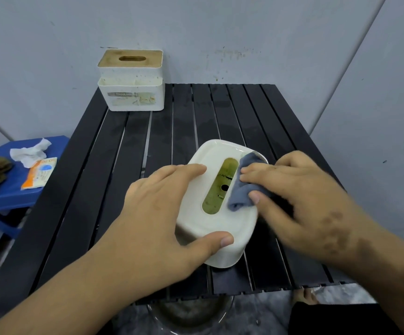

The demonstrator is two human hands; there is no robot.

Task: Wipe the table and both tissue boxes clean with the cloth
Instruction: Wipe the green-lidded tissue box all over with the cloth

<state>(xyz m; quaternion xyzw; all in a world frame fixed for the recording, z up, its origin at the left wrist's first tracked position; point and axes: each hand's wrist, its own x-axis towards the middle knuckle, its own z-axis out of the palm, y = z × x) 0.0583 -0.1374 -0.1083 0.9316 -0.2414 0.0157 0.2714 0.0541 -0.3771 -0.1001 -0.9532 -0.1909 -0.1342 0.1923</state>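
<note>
The white tissue box (216, 209) sits near the middle of the black bench (114, 151). The right hand (300, 197) presses a grey cloth (244, 182) on its top, and the left hand (164, 209) is spread around its left side. A second tissue box (131, 81) stands at the far left corner.

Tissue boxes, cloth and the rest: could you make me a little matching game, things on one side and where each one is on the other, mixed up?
Things:
1. grey cloth
2. rounded white tissue box
3. tissue box with wooden lid
4. crumpled tissue

Places:
A. on the blue stool beside the table
B. at the far left corner of the black slatted table
C. pressed under the right hand on top of a box
D. held steady by the left hand in the middle of the table

Pairs: 1-C, 2-D, 3-B, 4-A
</note>
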